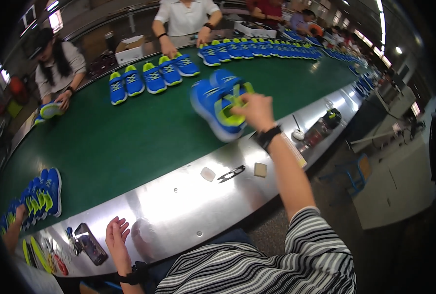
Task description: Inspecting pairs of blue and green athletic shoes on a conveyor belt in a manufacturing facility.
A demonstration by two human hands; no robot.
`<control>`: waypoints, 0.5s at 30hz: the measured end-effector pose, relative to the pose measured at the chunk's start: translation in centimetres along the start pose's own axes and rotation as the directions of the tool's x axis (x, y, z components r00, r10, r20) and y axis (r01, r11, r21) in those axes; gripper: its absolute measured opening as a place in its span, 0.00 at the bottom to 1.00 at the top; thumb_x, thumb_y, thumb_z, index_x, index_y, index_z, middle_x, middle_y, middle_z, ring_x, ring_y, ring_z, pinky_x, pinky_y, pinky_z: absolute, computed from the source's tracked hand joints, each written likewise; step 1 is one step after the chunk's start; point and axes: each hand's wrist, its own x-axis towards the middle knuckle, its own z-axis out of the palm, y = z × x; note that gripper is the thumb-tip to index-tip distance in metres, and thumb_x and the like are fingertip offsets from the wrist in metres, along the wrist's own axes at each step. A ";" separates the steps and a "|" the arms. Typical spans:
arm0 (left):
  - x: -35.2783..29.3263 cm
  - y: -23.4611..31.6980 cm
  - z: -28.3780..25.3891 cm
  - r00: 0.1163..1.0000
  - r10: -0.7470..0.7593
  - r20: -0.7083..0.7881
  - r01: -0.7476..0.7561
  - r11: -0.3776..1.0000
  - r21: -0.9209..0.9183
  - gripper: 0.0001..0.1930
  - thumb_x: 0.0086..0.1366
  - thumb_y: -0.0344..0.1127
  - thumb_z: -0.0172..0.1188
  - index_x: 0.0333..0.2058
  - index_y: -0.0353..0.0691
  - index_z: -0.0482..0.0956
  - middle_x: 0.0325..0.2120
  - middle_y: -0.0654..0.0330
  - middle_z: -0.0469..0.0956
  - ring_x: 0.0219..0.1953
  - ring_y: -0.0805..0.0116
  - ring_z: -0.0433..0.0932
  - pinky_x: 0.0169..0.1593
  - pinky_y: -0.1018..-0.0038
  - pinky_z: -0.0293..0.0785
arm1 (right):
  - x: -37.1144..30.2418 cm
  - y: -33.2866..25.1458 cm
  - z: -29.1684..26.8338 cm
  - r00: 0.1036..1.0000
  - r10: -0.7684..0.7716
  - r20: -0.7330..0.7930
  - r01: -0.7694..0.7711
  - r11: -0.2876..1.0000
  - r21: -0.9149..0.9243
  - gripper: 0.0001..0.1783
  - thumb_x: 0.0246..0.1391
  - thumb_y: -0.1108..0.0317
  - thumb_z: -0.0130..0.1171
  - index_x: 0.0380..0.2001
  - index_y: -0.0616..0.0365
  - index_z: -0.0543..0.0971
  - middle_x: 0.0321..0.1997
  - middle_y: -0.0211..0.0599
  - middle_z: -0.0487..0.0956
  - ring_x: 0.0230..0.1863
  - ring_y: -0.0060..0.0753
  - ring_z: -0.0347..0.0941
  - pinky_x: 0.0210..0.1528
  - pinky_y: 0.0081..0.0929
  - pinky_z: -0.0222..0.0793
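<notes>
Right hand [258, 111] grips blue shoes [204, 102]: long axis across table [129, 134], toes toward far edge, room leftward; left hand [116, 235] empty.

2 blue/lime sneakers [209, 111] (blurred) gripped by R hand [257, 111], 5 matching sneakers [154, 80] up-L of grip, 2 white cartons [129, 52] beyond, 1 pr. blk thread snips [226, 176], 1 beige block [260, 170] & 1 whitish pad [208, 174] below it, 1 bottle [318, 133] to its R, 1 smartphone [91, 244] well down-L.
</notes>
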 end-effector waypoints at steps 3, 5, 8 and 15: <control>-0.5 -0.7 -1.1 1.000 0.020 -0.015 -0.020 1.000 -0.021 0.18 0.72 0.42 0.49 0.51 0.33 0.71 0.41 0.55 0.78 0.43 0.68 0.77 0.48 0.74 0.73 | 4.8 8.4 -1.5 0.966 0.215 -0.140 -0.228 0.970 -0.080 0.27 0.39 0.43 0.68 0.40 0.48 0.83 0.42 0.38 0.82 0.47 0.40 0.77 0.47 0.44 0.65; -0.8 -1.4 -2.3 0.998 0.058 -0.027 -0.057 0.998 0.026 0.15 0.71 0.38 0.50 0.49 0.33 0.72 0.39 0.55 0.79 0.41 0.69 0.78 0.45 0.76 0.74 | 5.9 9.3 -2.2 0.940 0.257 -0.223 -0.253 0.966 0.049 0.26 0.42 0.46 0.68 0.41 0.51 0.83 0.41 0.39 0.82 0.44 0.39 0.79 0.46 0.40 0.69; -1.2 -0.9 -4.4 0.993 0.105 -0.053 -0.099 0.990 0.097 0.14 0.70 0.36 0.52 0.47 0.31 0.73 0.39 0.55 0.79 0.41 0.70 0.78 0.44 0.77 0.75 | 3.4 4.1 -2.3 0.990 0.077 -0.121 0.001 0.842 0.539 0.20 0.50 0.57 0.66 0.41 0.61 0.81 0.36 0.39 0.83 0.39 0.29 0.79 0.41 0.25 0.72; 7.8 3.8 -9.1 0.951 0.309 -0.013 -0.270 0.849 0.454 0.13 0.66 0.35 0.59 0.43 0.31 0.77 0.36 0.60 0.81 0.40 0.75 0.78 0.43 0.79 0.73 | -16.6 -8.8 -2.1 0.913 -0.261 0.315 0.000 0.769 0.639 0.19 0.43 0.69 0.69 0.41 0.60 0.80 0.41 0.41 0.80 0.45 0.38 0.75 0.51 0.32 0.67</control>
